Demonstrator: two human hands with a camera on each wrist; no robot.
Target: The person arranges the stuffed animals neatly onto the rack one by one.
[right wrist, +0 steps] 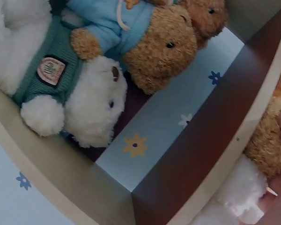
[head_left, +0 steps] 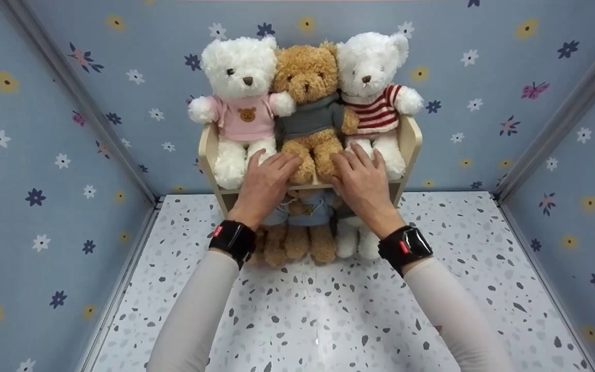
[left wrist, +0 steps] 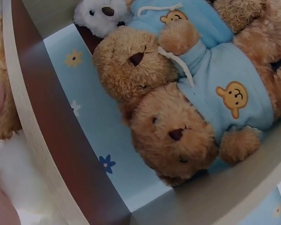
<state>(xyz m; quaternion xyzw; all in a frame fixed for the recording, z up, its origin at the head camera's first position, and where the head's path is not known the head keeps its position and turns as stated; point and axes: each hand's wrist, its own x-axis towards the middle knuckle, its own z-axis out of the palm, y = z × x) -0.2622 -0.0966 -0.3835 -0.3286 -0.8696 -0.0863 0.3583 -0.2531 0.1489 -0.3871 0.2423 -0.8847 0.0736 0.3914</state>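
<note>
Three teddy bears sit side by side on the top of a small wooden shelf (head_left: 414,147). The left one is a white bear in a pink hoodie (head_left: 256,126), the middle a brown bear in a grey-blue top (head_left: 306,124), the right a white bear in a red-striped sweater (head_left: 377,116). My left hand (head_left: 268,181) rests with extended fingers on legs of the pink-hoodie bear and the brown bear. My right hand (head_left: 362,181) lies likewise across legs of the brown bear and the striped bear. Neither hand visibly grips anything.
The lower compartment holds two brown bears in light blue hoodies, a front one (left wrist: 173,133) and another beside it (left wrist: 131,63), plus a white bear in a green knit top (right wrist: 91,101). Flower-patterned walls (head_left: 60,206) surround the speckled floor (head_left: 302,320).
</note>
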